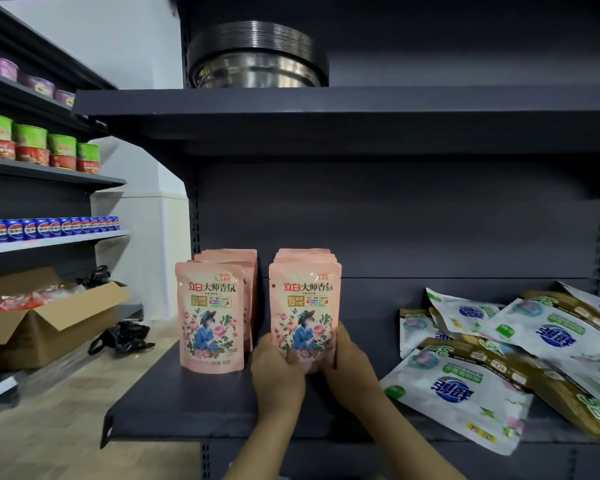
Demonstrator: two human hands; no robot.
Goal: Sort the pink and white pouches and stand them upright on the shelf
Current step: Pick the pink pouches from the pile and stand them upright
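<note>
White pouches (520, 362) cut off rightward

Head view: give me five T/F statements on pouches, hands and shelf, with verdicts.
1. Both hands hold the front pink pouch of the right-hand row. True: the left hand and right hand grip its lower edges.
2. The white pouches stand upright. False: they lie flat in a loose pile at the right of the shelf.
3. Two rows of pink pouches stand upright, the left row untouched by either hand. True.
4. The stack of metal bowls sits on the same shelf as the pouches. False: it sits on the shelf above.
5. The cardboard box is closed. False: its flaps are open.
</note>
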